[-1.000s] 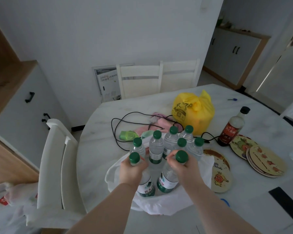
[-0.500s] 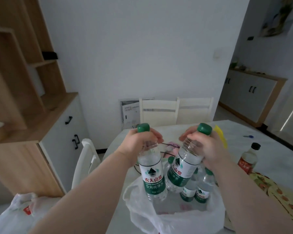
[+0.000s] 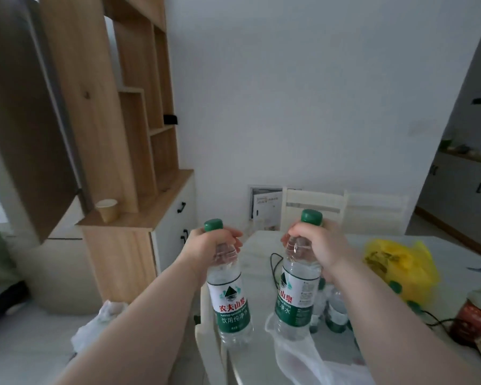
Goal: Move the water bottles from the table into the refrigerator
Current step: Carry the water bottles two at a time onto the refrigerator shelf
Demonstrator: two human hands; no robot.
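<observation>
My left hand (image 3: pixel 206 245) grips the neck of a clear water bottle (image 3: pixel 229 301) with a green cap and a green-and-white label, held upright in the air at the table's left edge. My right hand (image 3: pixel 320 245) grips the neck of a second such bottle (image 3: pixel 295 301), also upright and lifted. Behind that bottle, several more green-capped bottles (image 3: pixel 333 309) stand on the white marble table (image 3: pixel 258 262), partly hidden by my right arm. A white plastic bag (image 3: pixel 303 357) lies under them. No refrigerator can be made out with certainty.
A yellow bag (image 3: pixel 400 265), a dark sauce bottle (image 3: pixel 472 315) and a black cable (image 3: pixel 274 268) lie on the table. White chairs (image 3: pixel 311 204) stand behind it and one (image 3: pixel 206 343) at its left. A wooden shelf cabinet (image 3: pixel 139 134) with a paper cup (image 3: pixel 107 209) stands left.
Both hands have lifted a bottle each out of the bag and off the table. The view has turned left, so the cabinet and a large panel at far left fill more of the frame.
</observation>
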